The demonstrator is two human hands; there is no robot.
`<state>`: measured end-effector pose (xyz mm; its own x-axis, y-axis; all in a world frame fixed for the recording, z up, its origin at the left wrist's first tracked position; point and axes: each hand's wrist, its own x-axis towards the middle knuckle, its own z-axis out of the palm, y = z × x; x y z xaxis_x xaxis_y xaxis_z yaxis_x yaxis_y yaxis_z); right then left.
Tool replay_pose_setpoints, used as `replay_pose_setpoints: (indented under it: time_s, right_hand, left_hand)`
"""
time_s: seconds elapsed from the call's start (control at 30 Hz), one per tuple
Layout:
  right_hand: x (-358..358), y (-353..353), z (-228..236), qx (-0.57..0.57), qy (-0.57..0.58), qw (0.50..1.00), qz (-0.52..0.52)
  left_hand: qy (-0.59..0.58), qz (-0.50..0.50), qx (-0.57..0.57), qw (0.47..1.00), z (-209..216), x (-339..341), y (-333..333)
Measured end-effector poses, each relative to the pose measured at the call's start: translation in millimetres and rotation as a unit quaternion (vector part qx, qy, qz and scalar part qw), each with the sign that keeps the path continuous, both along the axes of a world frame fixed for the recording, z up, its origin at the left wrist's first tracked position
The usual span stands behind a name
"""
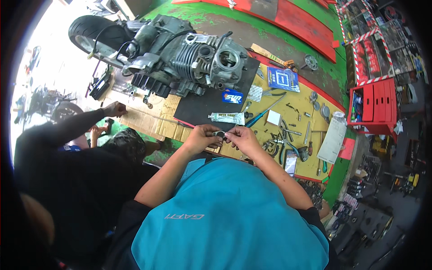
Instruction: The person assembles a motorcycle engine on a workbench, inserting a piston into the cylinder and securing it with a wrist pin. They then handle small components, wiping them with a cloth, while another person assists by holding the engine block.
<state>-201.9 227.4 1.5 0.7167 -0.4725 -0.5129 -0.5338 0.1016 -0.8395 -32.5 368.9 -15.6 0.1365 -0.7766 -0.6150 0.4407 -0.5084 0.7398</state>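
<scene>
While a black rubber tyre (85,33) stands at the far left, with a co-worker's hand (116,109) near the cardboard below it, the grey metal engine with a finned cylinder (193,56) lies just to the right, beyond the person's own hands.

Next comes the left hand (203,139). Its thumb and fingers pinch a small, rounded, silvery metal part (219,134), which sits between the two hands, near the front edge of the bench; its exact form is too small to tell. Just beyond it lies a white-and-green tube with a dark cap (227,118).

The right hand (243,138) closes thumb and fingertips on the opposite side of the same part. The step in hand appears to be two-handed fingertip handling. Hold the part steady with the left hand; let the right make small, light adjustments. Keep both pinches square, as uneven pressure could make the part slip. Work low over the bench, so that a dropped part stays in reach.

Further right, blue-handled pliers (255,120) and dark loose metal pieces (272,147) lie on the yellow work surface (318,121). Keep the part apart from these pieces to avoid mixing.
</scene>
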Motion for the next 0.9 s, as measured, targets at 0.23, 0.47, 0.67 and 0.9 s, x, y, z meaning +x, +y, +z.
replay_pose_setpoints:
  time_s: [0.23, 0.47, 0.67, 0.9]
  right_hand:
    - [-10.9, -5.0, -0.5, 0.088, -0.058, 0.992, -0.073]
    - [-14.8, -6.2, -0.9, -0.156, -0.043, 0.986, 0.048]
    - [-33.0, -12.0, 9.4, -0.025, -0.013, 0.998, 0.055]
    - [-43.8, -13.4, -1.0, -0.095, -0.037, 0.993, 0.056]
  left_hand:
    - [0.043, 0.020, -0.038, 0.998, 15.7, -3.2, -9.9]
    - [-0.042, 0.014, -0.019, 0.999, 24.7, -21.5, -17.3]
    - [-0.016, -0.022, -0.062, 0.998, 21.6, -23.1, -19.1]
    - [-0.173, -0.061, -0.057, 0.981, 20.1, -23.5, -23.3]
